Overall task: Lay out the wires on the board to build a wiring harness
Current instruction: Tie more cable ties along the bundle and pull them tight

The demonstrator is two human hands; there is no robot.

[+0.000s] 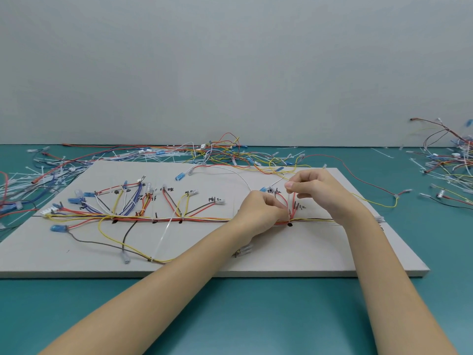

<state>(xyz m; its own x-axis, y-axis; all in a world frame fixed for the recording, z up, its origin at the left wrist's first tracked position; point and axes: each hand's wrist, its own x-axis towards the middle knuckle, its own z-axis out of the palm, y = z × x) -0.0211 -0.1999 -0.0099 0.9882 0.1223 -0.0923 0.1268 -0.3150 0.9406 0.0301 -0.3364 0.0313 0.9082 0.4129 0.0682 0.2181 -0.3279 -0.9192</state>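
Note:
A grey board [281, 257] lies on the teal table, with coloured wires laid along a horizontal trunk [194, 220] and branches fanning up to labelled spots. Near the board's right part, my left hand [261, 213] pinches the red and white wires [291, 206] where they branch up from the trunk. My right hand [317, 190] is just above it, thumb and forefinger closed on a thin translucent cable tie [288, 198] around that branch. A long white wire [230, 172] arcs from the hands to a blue connector [180, 177].
Loose wires and white cable ties are piled behind the board [204, 152], at the left table edge [23, 185] and at the right [450, 165]. A loose cable tie [163, 237] lies across the trunk. A wall rises behind the table.

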